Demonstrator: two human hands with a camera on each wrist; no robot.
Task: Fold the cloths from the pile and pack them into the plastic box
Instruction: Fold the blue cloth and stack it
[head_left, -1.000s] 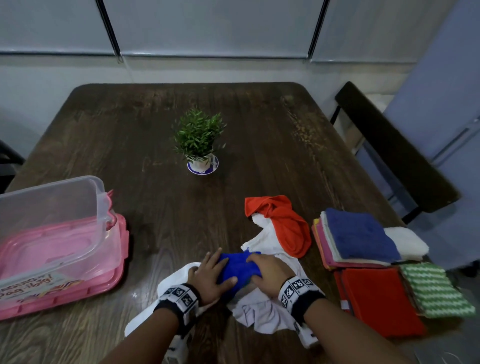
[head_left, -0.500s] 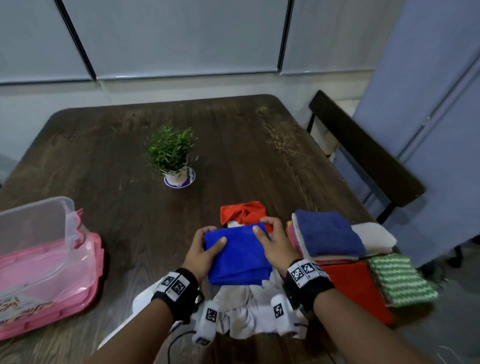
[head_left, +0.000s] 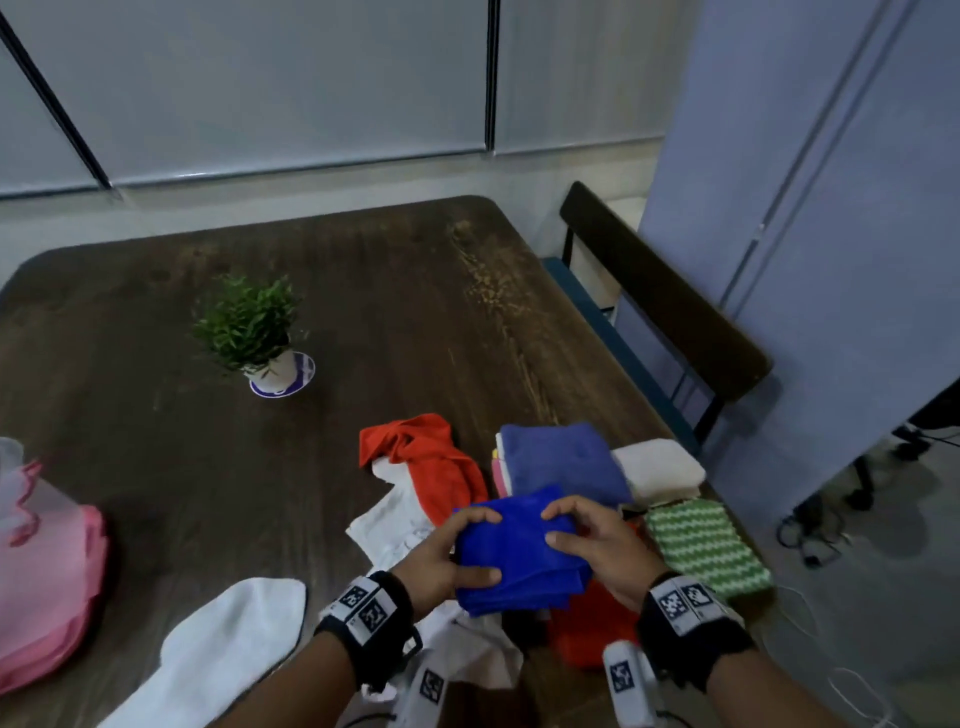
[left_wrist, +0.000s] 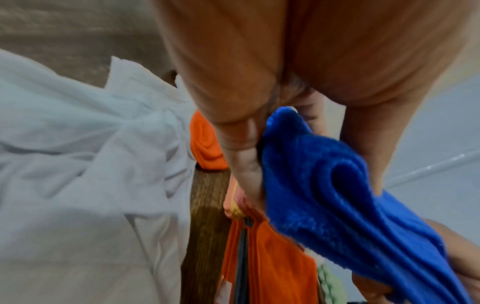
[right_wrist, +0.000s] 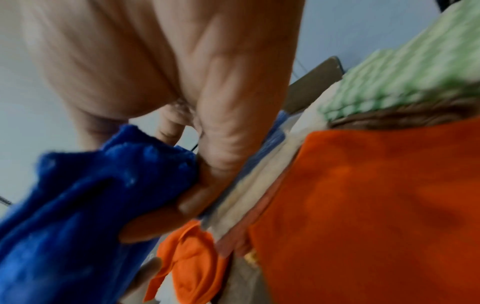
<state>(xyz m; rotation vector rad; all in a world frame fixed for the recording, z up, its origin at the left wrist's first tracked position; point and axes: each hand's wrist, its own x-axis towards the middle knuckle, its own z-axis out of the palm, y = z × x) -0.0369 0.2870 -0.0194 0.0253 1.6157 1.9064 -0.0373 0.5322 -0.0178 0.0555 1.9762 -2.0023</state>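
A folded bright blue cloth (head_left: 514, 556) (left_wrist: 335, 197) (right_wrist: 85, 205) is held in the air above the table's near right part. My left hand (head_left: 447, 561) grips its left edge, fingers on top and thumb on the near side. My right hand (head_left: 587, 545) grips its right edge the same way. Unfolded white cloths (head_left: 395, 525) and an orange cloth (head_left: 431, 462) lie just beyond and under the hands. The plastic box (head_left: 10, 483) on its pink lid (head_left: 47, 597) shows only at the far left edge.
Folded cloths lie to the right: a navy one (head_left: 561, 462) on a stack, a cream one (head_left: 660, 467), a green-striped one (head_left: 701, 545) and an orange one (head_left: 592, 623). A small potted plant (head_left: 254, 332) stands mid-table. A dark chair back (head_left: 660, 291) runs along the table's right edge.
Both hands have lifted the blue cloth off the pile and carried it right, toward the folded stacks. The head view has turned right, so the box has slid to the left edge.
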